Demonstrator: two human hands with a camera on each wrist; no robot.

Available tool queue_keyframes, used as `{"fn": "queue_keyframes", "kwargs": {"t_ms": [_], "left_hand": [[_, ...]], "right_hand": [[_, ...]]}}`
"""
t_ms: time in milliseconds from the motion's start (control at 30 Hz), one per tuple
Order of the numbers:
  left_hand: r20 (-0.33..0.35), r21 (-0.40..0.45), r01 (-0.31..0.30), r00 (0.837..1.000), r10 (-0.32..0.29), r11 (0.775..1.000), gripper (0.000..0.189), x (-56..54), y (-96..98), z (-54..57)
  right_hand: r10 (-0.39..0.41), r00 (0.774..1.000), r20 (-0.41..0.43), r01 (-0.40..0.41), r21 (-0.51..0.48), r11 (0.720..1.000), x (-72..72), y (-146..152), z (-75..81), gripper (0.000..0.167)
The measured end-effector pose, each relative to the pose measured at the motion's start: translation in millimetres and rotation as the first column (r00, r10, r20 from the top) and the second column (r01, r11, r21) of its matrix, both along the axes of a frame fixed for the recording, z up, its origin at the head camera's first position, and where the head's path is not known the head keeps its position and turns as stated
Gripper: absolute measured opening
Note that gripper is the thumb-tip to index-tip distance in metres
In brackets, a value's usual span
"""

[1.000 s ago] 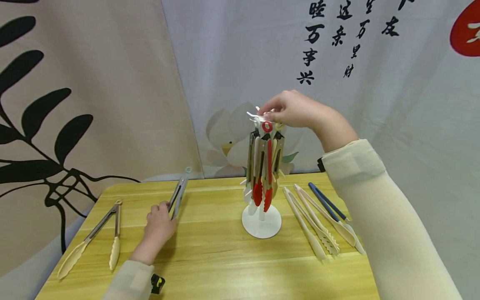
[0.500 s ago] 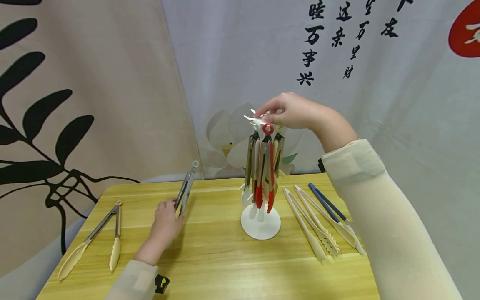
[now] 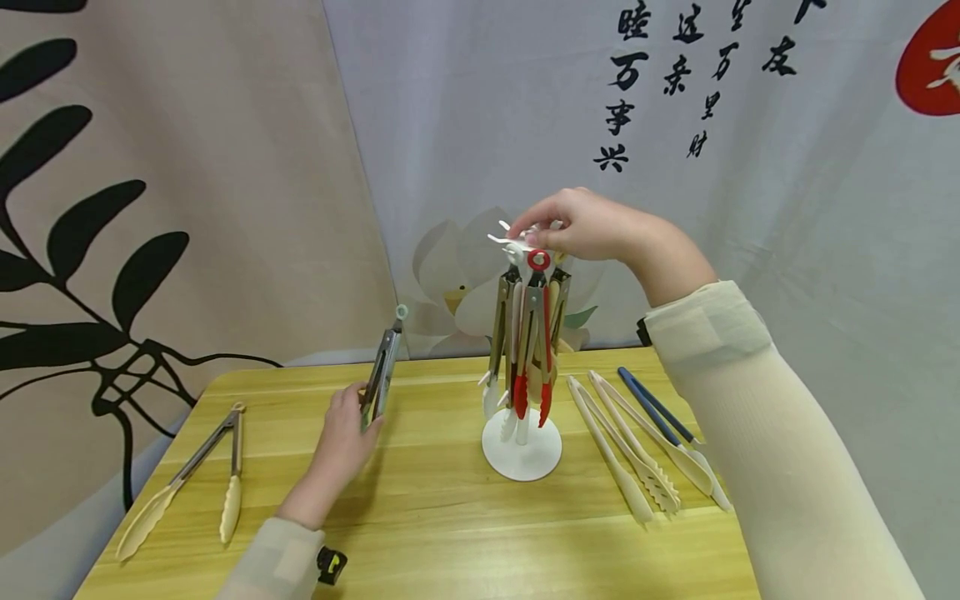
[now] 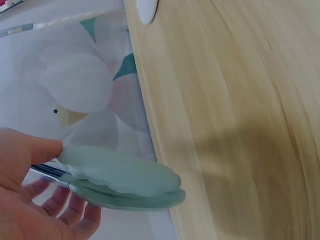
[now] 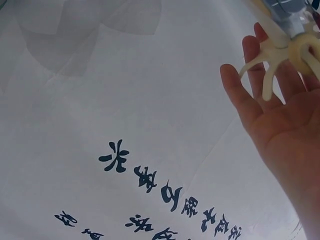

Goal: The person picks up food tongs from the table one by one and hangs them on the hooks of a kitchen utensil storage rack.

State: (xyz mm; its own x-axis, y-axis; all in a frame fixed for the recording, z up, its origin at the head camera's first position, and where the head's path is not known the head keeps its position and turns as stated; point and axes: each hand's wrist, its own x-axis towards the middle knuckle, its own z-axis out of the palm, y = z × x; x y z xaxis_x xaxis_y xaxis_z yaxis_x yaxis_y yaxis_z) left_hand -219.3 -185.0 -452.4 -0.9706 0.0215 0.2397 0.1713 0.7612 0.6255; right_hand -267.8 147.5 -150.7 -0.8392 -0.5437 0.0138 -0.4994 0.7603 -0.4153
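In my left hand [image 3: 347,437] I hold metal tongs with pale green scalloped tips [image 4: 120,175]. The grip is low, close to the tips, and the ring end points up and away above the table's back edge. My right hand [image 3: 588,223] is on top of a white hanging stand [image 3: 522,462], its index finger and thumb at the crown. Pale hooks [image 5: 268,82] lie against the fingers in the right wrist view. Several tongs hang from the stand, among them a pair with red tips [image 3: 521,396] and a red ring [image 3: 538,259].
Cream-tipped tongs [image 3: 232,500] lie spread at the left of the wooden table [image 3: 435,533]. Cream tongs [image 3: 615,450] and blue-handled tongs [image 3: 656,404] lie at the right. A printed cloth [image 3: 465,108] hangs behind the table.
My left hand has moved right with the green-tipped tongs, whose ring end has risen and whose arms have come closer together. The stand's hanging tongs have turned slightly under my right hand.
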Motion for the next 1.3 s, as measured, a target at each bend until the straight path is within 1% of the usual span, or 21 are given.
{"fn": "queue_keyframes", "kwargs": {"t_ms": [200, 300, 500, 633, 900, 1100, 1300], "left_hand": [[-0.056, 0.034, 0.048, 0.997, -0.046, 0.998, 0.06, -0.8, 7.4, 5.8], [-0.074, 0.046, 0.061, 0.996, -0.057, 0.997, 0.059, -1.5, 12.2, 10.6], [-0.077, 0.068, 0.078, 0.994, -0.073, 0.995, 0.058, -0.9, 21.2, 20.0], [-0.079, 0.083, 0.102, 0.992, -0.096, 0.991, 0.058, -0.6, 25.8, 24.5], [-0.108, 0.108, 0.145, 0.985, -0.134, 0.984, 0.058, 1.3, 33.1, 31.2], [-0.125, 0.137, 0.17, 0.98, -0.153, 0.976, 0.06, 3.0, 40.3, 36.0], [-0.143, 0.139, 0.19, 0.975, -0.171, 0.972, 0.06, 4.3, 46.5, 40.0]], "right_hand": [[0.012, 1.0, -0.011, -0.012, 0.003, 1.0, 0.3, 1, -0.1, 0.029], [0.014, 1.0, -0.003, -0.014, -0.006, 1.0, 0.2, 1, -0.4, 0.029], [0.027, 1.0, 0.005, -0.027, -0.024, 0.999, -0.1, 2, -0.7, 0.028], [0.04, 0.999, 0.004, -0.04, -0.032, 0.999, 0.3, 3, -1.0, 0.028], [0.056, 0.998, 0.008, -0.055, -0.045, 0.997, -0.4, 4, -1.9, 0.027], [0.059, 0.998, 0.035, -0.056, -0.064, 0.996, -1.5, 4, -2.1, 0.026], [0.064, 0.996, 0.06, -0.059, -0.076, 0.995, -1.5, 3, -1.7, 0.026]]}}
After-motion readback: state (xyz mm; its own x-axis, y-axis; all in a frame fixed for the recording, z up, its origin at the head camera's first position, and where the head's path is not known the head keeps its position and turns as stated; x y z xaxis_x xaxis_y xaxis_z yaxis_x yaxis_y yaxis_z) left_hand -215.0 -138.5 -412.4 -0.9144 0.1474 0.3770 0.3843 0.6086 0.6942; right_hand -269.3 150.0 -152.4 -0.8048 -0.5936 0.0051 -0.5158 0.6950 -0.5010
